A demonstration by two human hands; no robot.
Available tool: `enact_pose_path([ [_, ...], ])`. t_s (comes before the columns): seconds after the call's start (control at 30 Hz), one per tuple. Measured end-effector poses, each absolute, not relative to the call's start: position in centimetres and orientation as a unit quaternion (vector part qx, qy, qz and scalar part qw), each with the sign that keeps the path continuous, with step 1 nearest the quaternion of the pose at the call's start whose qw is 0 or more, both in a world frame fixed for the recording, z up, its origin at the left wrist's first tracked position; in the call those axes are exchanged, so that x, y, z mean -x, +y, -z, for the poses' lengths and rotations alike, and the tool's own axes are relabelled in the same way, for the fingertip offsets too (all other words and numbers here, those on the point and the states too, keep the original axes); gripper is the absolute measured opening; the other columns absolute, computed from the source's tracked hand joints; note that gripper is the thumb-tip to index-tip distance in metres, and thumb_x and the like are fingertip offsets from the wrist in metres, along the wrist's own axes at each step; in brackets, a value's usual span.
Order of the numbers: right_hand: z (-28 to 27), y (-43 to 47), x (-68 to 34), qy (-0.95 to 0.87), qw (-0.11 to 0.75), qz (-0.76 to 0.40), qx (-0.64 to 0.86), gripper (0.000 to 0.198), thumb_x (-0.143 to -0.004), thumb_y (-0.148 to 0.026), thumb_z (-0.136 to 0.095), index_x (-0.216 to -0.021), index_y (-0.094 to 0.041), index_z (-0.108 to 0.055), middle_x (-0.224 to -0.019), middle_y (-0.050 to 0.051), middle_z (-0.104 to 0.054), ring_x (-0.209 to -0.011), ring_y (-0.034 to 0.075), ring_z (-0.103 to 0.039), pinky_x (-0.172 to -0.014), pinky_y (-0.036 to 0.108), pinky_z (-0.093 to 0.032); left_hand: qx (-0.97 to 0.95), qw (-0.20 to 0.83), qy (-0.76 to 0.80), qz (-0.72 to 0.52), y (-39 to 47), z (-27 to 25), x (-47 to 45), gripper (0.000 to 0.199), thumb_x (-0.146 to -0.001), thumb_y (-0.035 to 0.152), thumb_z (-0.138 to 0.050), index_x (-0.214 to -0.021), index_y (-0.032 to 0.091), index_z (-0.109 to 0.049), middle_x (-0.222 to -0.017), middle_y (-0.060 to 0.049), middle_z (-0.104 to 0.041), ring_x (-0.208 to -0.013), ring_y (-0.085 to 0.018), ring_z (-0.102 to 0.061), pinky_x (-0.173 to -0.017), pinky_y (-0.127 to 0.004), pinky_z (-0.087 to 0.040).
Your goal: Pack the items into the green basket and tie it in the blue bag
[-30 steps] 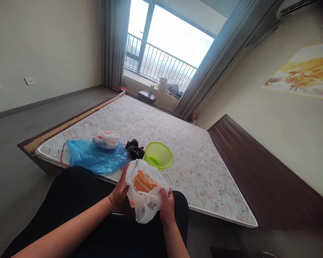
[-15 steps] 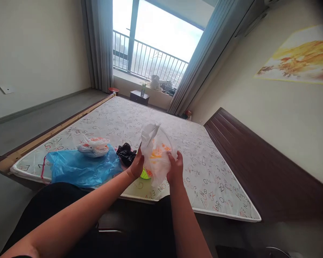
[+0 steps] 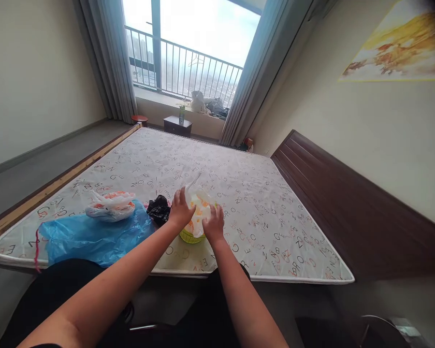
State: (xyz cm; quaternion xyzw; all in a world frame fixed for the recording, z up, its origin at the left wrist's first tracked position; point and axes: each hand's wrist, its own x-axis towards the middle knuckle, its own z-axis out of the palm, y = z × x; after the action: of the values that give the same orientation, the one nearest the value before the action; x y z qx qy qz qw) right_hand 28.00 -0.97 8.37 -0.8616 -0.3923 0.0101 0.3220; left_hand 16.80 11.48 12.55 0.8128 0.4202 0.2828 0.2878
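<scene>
The mattress (image 3: 261,208) carries everything noted here. The blue bag (image 3: 79,237) lies along its near edge, toward the near left corner. The bundle (image 3: 110,207), white and orange, sits on the blue bag's far side. The basket (image 3: 192,237), green, stands about midway along the mattress, just in from the near edge. The white bag (image 3: 201,199), printed orange, is at the basket's mouth; how deep it reaches, I cannot see. The black bag (image 3: 158,210) lies crumpled just beside my left hand.

Grip: my left hand (image 3: 181,211) is at the white bag's left side, fingers spread; my right hand (image 3: 213,223) is at its right, fingers bent. Whether either pinches the film, I cannot tell.

Finding: I judge the step to be fitting the white bag into the basket. The next move calls for pressing it down evenly and spreading its edge over the rim.
</scene>
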Motion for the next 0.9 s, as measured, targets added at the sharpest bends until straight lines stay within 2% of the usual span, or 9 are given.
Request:
enact_pose_path([
  [0.07, -8.5, -0.7, -27.4, -0.485, 0.237, -0.007, 0.842, 0.075, -0.081, -0.014, -0.057, -0.153, -0.026, -0.044, -0.166, 0.011, -0.033, -0.157, 0.034, -0.015, -0.123, 0.060, -0.011, -0.827, 0.290, 0.437, -0.203, 12.4, -12.6, -17.6, 0.097, -0.088, 0.026, -0.065, -0.165, 0.014, -0.007, -0.153, -0.026, -0.045, -0.136, -0.036, -0.054, -0.110, -0.046, -0.043],
  [0.13, -8.4, -0.4, -27.5, -0.532, 0.198, -0.065, 0.821, 0.075, -0.081, -0.009, -0.057, -0.152, -0.030, -0.046, -0.157, 0.010, -0.049, -0.153, 0.032, -0.026, -0.123, 0.061, -0.003, -0.832, 0.293, 0.449, -0.145, 13.3, -12.0, -17.8, 0.091, -0.090, 0.020, -0.059, -0.165, 0.015, -0.009, -0.141, -0.024, -0.059, -0.123, -0.033, -0.064, -0.104, -0.042, -0.046],
  [0.23, -8.0, -0.2, -29.0, -0.502, 0.206, -0.140, 0.828, 0.053, -0.082, -0.004, -0.054, -0.130, -0.024, -0.066, -0.121, 0.012, -0.073, -0.126, 0.029, -0.057, -0.120, 0.057, -0.016, -0.815, 0.317, 0.467, -0.133, 14.6, -10.3, -16.7, 0.074, -0.085, 0.015, -0.060, -0.157, 0.018, -0.038, -0.129, -0.020, -0.069, -0.119, -0.033, -0.066, -0.102, -0.040, -0.046],
  [0.33, -7.7, -0.7, -31.3, -0.455, 0.265, -0.147, 0.837, 0.026, -0.084, -0.010, -0.057, -0.100, -0.022, -0.074, -0.103, 0.010, -0.076, -0.109, 0.027, -0.065, -0.111, 0.049, -0.033, -0.725, 0.413, 0.514, -0.200, 15.9, -8.7, -14.5, 0.051, -0.078, 0.013, -0.066, -0.128, 0.016, -0.063, -0.121, -0.017, -0.072, -0.116, -0.033, -0.066, -0.096, -0.037, -0.049],
  [0.4, -7.7, -1.5, -32.7, -0.414, 0.330, -0.142, 0.836, 0.018, -0.086, -0.018, -0.059, -0.096, -0.022, -0.073, -0.104, 0.009, -0.075, -0.109, 0.025, -0.064, -0.106, 0.043, -0.039, -0.662, 0.459, 0.545, -0.232, 16.7, -8.1, -12.8, 0.036, -0.077, 0.013, -0.065, -0.113, 0.014, -0.067, -0.113, -0.015, -0.073, -0.109, -0.032, -0.067, -0.087, -0.033, -0.051],
  [0.5, -7.5, -3.6, -34.5, -0.319, 0.441, -0.135, 0.828, 0.026, -0.091, -0.031, -0.050, -0.104, -0.022, -0.070, -0.109, 0.008, -0.073, -0.105, 0.022, -0.066, -0.094, 0.035, -0.048, -0.596, 0.502, 0.581, -0.237, 17.5, -7.6, -10.6, 0.022, -0.080, 0.015, -0.060, -0.101, 0.012, -0.065, -0.096, -0.013, -0.072, -0.090, -0.026, -0.068, -0.071, -0.030, -0.052],
  [0.67, -7.0, -9.6, -37.5, -0.160, 0.556, -0.199, 0.791, 0.030, -0.076, -0.040, -0.062, -0.099, -0.021, -0.065, -0.085, 0.005, -0.070, -0.068, 0.018, -0.065, -0.068, 0.033, -0.055, -0.506, 0.620, 0.556, -0.224, 16.0, -7.7, -8.6, 0.018, -0.083, 0.018, -0.057, -0.100, 0.014, -0.062, -0.078, -0.004, -0.066, -0.065, -0.016, -0.063, -0.061, -0.026, -0.054],
  [0.77, -7.6, -12.3, -37.2, -0.098, 0.597, -0.189, 0.773, 0.046, -0.069, -0.041, -0.070, -0.111, -0.023, -0.062, -0.101, 0.008, -0.070, -0.088, 0.022, -0.069, -0.077, 0.036, -0.057, -0.490, 0.681, 0.506, -0.200, 13.5, -7.9, -8.4, 0.019, -0.083, 0.020, -0.061, -0.102, 0.016, -0.061, -0.084, -0.004, -0.069, -0.065, -0.015, -0.065, -0.064, -0.027, -0.058],
  [0.9, -10.1, -11.5, -32.3, -0.177, 0.587, 0.091, 0.785, 0.061, -0.084, -0.033, -0.057, -0.143, -0.022, -0.047, -0.149, 0.014, -0.050, -0.140, 0.029, -0.045, -0.114, 0.049, -0.038, -0.496, 0.713, 0.469, -0.163, 10.5, -7.9, -9.0, 0.032, -0.082, 0.017, -0.063, -0.113, 0.017, -0.059, -0.097, -0.007, -0.071, -0.070, -0.015, -0.068, -0.067, -0.027, -0.058],
])
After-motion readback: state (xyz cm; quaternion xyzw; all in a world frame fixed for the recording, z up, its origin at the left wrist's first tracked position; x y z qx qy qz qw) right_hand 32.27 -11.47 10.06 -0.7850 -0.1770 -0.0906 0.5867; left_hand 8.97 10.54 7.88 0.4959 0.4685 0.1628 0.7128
